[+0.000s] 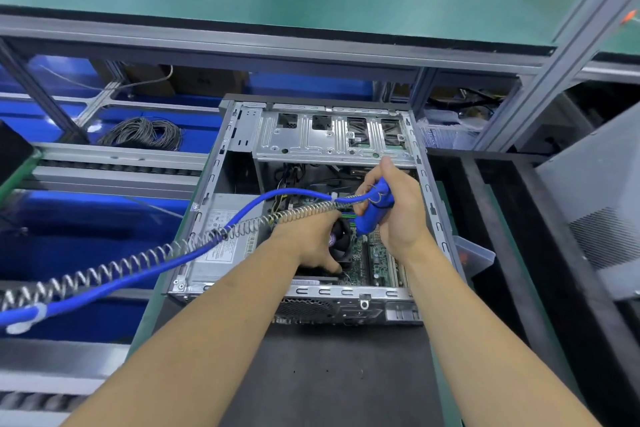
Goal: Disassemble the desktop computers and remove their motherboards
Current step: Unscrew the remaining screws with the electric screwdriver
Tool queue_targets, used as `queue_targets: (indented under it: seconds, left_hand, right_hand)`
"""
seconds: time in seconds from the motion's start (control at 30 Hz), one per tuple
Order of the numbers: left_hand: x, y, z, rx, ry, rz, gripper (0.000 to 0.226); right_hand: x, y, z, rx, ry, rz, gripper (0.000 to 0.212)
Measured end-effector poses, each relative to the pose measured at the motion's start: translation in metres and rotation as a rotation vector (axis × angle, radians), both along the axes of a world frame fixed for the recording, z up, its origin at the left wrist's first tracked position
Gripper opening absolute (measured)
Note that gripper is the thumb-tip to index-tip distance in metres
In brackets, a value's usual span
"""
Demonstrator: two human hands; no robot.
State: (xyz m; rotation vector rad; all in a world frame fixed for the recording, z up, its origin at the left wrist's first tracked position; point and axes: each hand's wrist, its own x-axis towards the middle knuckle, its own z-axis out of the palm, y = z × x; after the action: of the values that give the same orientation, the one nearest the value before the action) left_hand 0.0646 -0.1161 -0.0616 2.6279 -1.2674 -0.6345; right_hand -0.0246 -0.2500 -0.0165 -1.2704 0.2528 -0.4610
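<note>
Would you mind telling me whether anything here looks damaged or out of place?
Nothing stands out: the open computer case sits flat, the right hand grips the blue screwdriver, the left hand rests by the fan.

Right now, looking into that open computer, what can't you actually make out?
- Head view: the blue power screwdriver has its tip hidden behind the right hand and its own body.
- Head view: the left hand covers part of the cooler fan.
- Head view: the power supply label print is too small to read.
- Head view: the blue hose runs off the left edge.
</note>
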Motion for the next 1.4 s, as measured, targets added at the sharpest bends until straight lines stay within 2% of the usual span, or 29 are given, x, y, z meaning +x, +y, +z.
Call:
queue_targets:
  seconds: [0.13, 0.23, 0.37, 0.5, 0.6, 0.73, 0.83, 1.0, 1.13, 1.23, 1.3, 1.4]
  left_hand:
    - [-0.001, 0.0, 0.0, -0.014, 0.061, 0.01, 0.098]
    - [-0.001, -0.001, 0.0, -0.015, 0.082, 0.023, 0.088]
    - [-0.003, 0.0, 0.001, -0.024, 0.102, 0.033, 0.076]
    - [-0.003, -0.001, 0.002, 0.011, 0.023, 0.025, 0.087]
    - [-0.002, -0.001, 0.002, 0.019, 0.068, 0.036, 0.095]
    - [-0.002, -0.001, -0.001, -0.002, 0.059, 0.033, 0.079]
    - [-0.002, -0.002, -0.003, 0.029, 0.048, 0.04, 0.082]
    - [-0.001, 0.0, -0.001, -0.045, -0.039, 0.024, 0.065]
    - [0.0, 0.001, -0.006, -0.05, -0.034, 0.024, 0.075]
    - [0.002, 0.001, -0.009, -0.04, 0.086, 0.047, 0.069]
    - [0.002, 0.001, -0.008, -0.047, 0.137, 0.066, 0.075]
    - [0.002, 0.002, -0.005, -0.036, 0.034, 0.036, 0.091]
  right_hand:
    - [-0.012, 0.003, 0.002, 0.045, 0.057, 0.012, 0.053]
    - [-0.013, 0.007, 0.003, 0.066, 0.068, 0.001, 0.051]
    - [-0.011, 0.009, 0.0, -0.005, 0.084, 0.012, 0.045]
    - [-0.009, 0.008, -0.001, -0.026, 0.102, 0.007, 0.048]
    - [-0.009, 0.007, -0.002, 0.004, 0.102, 0.004, 0.048]
    - [-0.009, 0.009, -0.004, -0.055, 0.112, 0.036, 0.042]
    - [-0.011, 0.008, -0.005, -0.114, 0.116, 0.045, 0.037]
    - [-0.014, 0.007, -0.005, -0.147, 0.065, 0.057, 0.043]
    - [-0.014, 0.007, -0.004, -0.141, 0.043, 0.045, 0.044]
    - [-0.013, 0.007, -0.003, -0.122, 0.023, 0.028, 0.046]
    - [-0.014, 0.007, -0.002, -0.104, -0.009, -0.013, 0.052]
    - [-0.017, 0.005, 0.0, -0.111, -0.058, -0.161, 0.054]
